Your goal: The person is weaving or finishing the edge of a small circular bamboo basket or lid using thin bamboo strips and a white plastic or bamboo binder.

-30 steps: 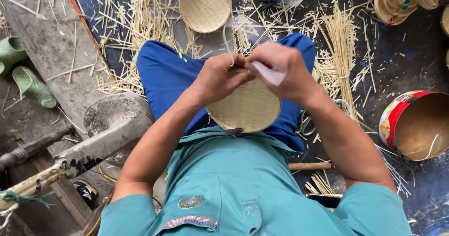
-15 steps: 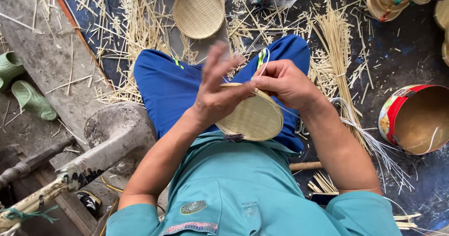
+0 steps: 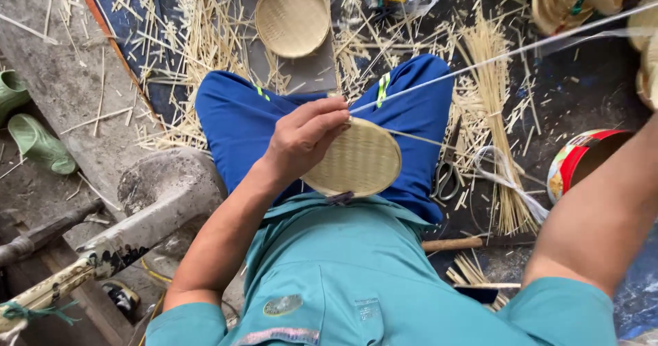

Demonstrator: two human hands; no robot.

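Head view, left hand point(image 3: 305, 137) gripping woven tray point(image 3: 356, 159), right hand seemingly off-frame

A small woven tray point(image 3: 360, 159) rests on the seated person's lap, between the knees, with the left hand point(image 3: 305, 135) on its left rim. A thin strip point(image 3: 493, 56) runs from that hand up and away to the right. Beyond the knees a second woven tray point(image 3: 293, 15) lies on the floor among scattered splints point(image 3: 195, 30). Right of the lap lie scissors point(image 3: 445, 174), then a splint bundle point(image 3: 495, 113), then a round tin point(image 3: 582, 161). Two sandals point(image 3: 31, 123) sit far left.
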